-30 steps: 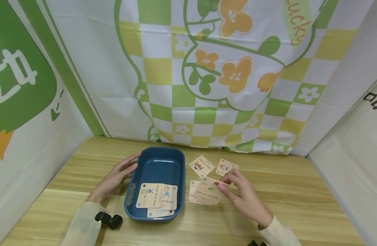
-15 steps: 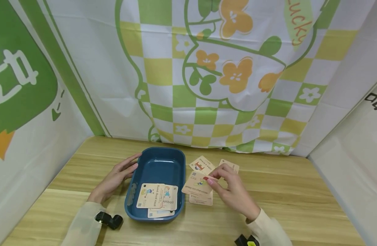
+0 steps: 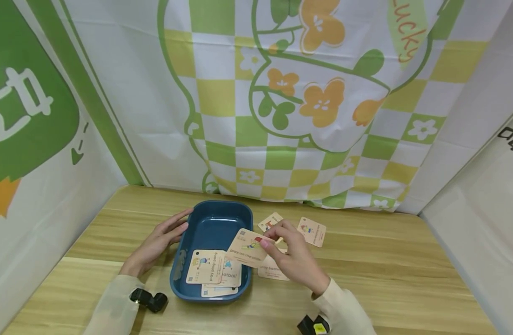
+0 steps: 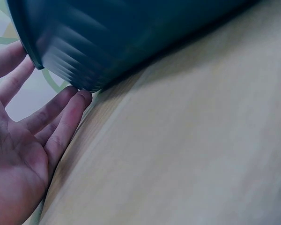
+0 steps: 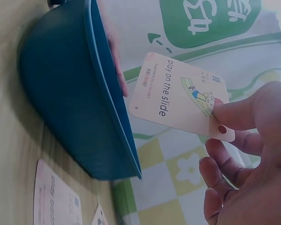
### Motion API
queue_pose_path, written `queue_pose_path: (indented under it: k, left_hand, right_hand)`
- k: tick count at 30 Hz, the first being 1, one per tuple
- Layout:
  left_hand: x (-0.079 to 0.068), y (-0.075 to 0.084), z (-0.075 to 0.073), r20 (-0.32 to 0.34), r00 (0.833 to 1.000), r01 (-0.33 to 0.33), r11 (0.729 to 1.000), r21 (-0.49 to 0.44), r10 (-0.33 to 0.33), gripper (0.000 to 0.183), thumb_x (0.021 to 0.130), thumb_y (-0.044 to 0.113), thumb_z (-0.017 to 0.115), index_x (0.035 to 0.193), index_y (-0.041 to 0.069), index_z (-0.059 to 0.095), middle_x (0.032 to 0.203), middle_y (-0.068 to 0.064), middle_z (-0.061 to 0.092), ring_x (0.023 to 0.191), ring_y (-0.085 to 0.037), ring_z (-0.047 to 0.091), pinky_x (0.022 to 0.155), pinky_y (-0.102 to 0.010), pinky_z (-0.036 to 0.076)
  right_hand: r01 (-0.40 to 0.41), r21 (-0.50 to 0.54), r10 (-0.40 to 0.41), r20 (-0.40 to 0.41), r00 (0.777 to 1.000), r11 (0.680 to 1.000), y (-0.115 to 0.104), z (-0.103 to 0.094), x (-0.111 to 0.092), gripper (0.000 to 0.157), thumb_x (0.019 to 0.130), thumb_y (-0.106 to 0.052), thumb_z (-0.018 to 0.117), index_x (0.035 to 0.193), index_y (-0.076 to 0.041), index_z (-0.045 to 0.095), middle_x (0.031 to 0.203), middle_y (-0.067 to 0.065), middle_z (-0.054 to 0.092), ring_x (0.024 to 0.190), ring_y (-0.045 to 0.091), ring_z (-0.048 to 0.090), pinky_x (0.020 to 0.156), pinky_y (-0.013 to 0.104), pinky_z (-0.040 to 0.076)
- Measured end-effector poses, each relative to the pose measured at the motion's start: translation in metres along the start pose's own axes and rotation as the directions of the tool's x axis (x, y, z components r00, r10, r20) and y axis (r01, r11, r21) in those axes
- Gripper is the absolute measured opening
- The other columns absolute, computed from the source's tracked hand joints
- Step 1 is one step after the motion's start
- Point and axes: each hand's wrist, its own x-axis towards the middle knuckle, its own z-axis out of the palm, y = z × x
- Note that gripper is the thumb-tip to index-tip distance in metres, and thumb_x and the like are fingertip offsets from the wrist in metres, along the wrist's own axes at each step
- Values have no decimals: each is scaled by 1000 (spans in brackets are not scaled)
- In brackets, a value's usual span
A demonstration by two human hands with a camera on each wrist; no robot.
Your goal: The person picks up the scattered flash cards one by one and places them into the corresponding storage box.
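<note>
My right hand point(image 3: 296, 256) pinches a "play on the slide" card point(image 5: 178, 96) between thumb and fingers. In the head view this card overlaps the right rim of a dark blue plastic tray point(image 3: 212, 207). In the right wrist view it hangs above the tray's side. My left hand point(image 3: 157, 242) rests its fingers against the tray's left side. The left wrist view shows those fingers point(image 4: 65, 117) extended, with the tips at the tray's rim and lower wall. Inside the tray's near end lie several cards, with a "play ping-pong" card point(image 3: 203, 267) on top.
Right of the tray, a "play badminton" card point(image 3: 273, 272) lies on the wooden table point(image 3: 386, 270). Behind my right hand is a partly covered card point(image 3: 269, 219), and farther right another card point(image 3: 312, 231). A patterned cloth point(image 3: 289, 167) hangs at the table's back edge.
My right hand has carried the "play on the slide" card leftward from above the loose cards to the tray's right rim, uncovering the badminton card. The left hand and tray stay put.
</note>
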Motion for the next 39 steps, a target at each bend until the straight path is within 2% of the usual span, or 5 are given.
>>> queue_pose_path:
  k: [16, 31, 39]
  left_hand:
    - [-1, -1, 0, -1, 1000, -2, 1000, -4, 2, 58, 107, 39, 51, 160, 22, 35, 162, -14, 31, 142, -38, 37, 98, -21, 46]
    - [1, 0, 0, -1, 1000, -2, 1000, 4, 2, 58, 107, 40, 51, 160, 23, 35, 162, -15, 31, 143, -38, 38, 98, -21, 46]
    - [0, 0, 0, 1, 1000, -6, 1000, -7, 6, 58, 107, 40, 51, 160, 23, 35, 162, -15, 32, 141, -38, 39, 98, -21, 46]
  right_hand:
    - [-33, 52, 31, 32, 999, 998, -5, 24, 6, 6, 97, -13, 71, 92, -15, 73, 94, -5, 56, 93, 15, 53, 85, 36, 45]
    - [-19, 15, 17, 89, 996, 1000, 1, 34, 1, 6, 98, -11, 69, 92, -10, 71, 97, -4, 54, 93, 16, 51, 85, 44, 47]
    - [-13, -27, 17, 140, 990, 1000, 1, 37, -1, 5, 99, -15, 69, 97, -12, 72, 97, -2, 56, 94, 22, 53, 82, 40, 46]
